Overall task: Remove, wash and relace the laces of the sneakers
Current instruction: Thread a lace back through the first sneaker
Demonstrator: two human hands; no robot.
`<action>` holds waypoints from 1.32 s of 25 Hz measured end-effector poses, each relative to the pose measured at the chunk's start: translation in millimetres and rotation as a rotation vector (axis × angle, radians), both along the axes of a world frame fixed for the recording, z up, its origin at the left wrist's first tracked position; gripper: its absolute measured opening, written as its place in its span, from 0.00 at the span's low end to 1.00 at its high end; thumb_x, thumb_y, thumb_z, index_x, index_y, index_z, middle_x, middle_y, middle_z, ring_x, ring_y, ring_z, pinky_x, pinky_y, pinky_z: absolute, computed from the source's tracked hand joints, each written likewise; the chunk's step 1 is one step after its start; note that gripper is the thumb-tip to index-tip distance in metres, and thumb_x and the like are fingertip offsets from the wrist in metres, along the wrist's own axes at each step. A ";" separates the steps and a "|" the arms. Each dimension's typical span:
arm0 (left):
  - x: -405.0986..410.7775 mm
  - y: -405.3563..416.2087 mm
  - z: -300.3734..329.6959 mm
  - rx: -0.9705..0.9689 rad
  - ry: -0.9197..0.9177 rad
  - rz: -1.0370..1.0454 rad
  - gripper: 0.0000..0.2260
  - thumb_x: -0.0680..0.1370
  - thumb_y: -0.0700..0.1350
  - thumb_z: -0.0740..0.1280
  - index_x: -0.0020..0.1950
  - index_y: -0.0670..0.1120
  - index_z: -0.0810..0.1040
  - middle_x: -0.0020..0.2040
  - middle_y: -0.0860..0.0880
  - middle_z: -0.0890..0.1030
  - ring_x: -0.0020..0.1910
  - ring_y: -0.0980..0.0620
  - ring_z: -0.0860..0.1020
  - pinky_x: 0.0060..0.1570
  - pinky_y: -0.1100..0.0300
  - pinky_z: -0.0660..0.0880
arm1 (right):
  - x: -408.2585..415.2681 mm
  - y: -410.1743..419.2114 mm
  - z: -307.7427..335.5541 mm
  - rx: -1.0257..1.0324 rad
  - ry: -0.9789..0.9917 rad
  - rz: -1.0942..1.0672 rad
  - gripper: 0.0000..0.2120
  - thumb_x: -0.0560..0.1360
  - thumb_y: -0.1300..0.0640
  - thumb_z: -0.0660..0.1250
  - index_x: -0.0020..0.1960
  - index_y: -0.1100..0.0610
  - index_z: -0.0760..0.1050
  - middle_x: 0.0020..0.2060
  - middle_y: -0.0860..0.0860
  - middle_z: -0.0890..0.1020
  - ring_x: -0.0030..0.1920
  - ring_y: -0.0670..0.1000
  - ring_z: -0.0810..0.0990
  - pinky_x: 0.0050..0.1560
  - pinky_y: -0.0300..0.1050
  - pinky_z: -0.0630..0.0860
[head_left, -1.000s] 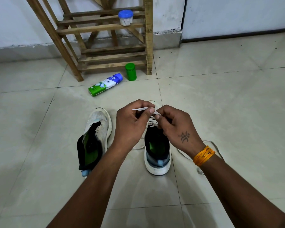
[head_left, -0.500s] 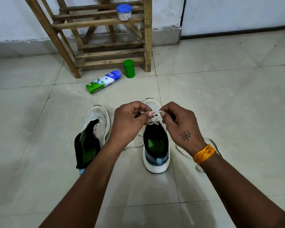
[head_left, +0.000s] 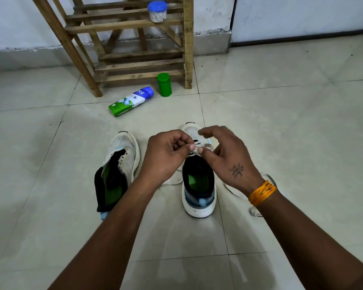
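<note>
Both hands pinch the flat white lace (head_left: 201,146): left hand (head_left: 166,154), right hand (head_left: 226,158), over the upright white sneaker (head_left: 198,191) on the tiled floor (head_left: 291,143). The other white sneaker (head_left: 117,168) lies beside it. Farther off lies a green-and-blue bottle (head_left: 131,101).

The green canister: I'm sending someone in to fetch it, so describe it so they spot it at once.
Find the wooden rack standing against the back wall. At the foot of its right-hand post, the green canister stands upright on the floor tiles. Unlike the green, white and blue bottle lying on its side just left of it, it is plain solid green all over, cap included.
</note>
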State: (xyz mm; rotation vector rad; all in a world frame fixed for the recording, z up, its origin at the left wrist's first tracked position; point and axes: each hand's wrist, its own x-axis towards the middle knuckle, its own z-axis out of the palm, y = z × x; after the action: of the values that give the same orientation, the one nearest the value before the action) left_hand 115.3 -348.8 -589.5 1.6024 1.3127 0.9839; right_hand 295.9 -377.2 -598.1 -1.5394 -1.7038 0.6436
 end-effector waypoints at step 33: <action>-10.2 -12.9 -38.9 -0.448 -0.143 0.255 0.05 0.76 0.36 0.71 0.45 0.43 0.86 0.37 0.46 0.86 0.38 0.48 0.86 0.40 0.56 0.81 | -37.4 12.2 -43.2 -0.222 0.115 -0.143 0.07 0.73 0.57 0.70 0.37 0.54 0.81 0.33 0.45 0.83 0.38 0.44 0.80 0.41 0.39 0.73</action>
State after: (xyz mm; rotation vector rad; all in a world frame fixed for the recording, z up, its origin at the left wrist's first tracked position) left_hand 105.2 -361.6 -628.3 1.0283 1.5329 0.8574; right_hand 258.5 -365.1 -641.3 -1.7245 -1.4609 0.8520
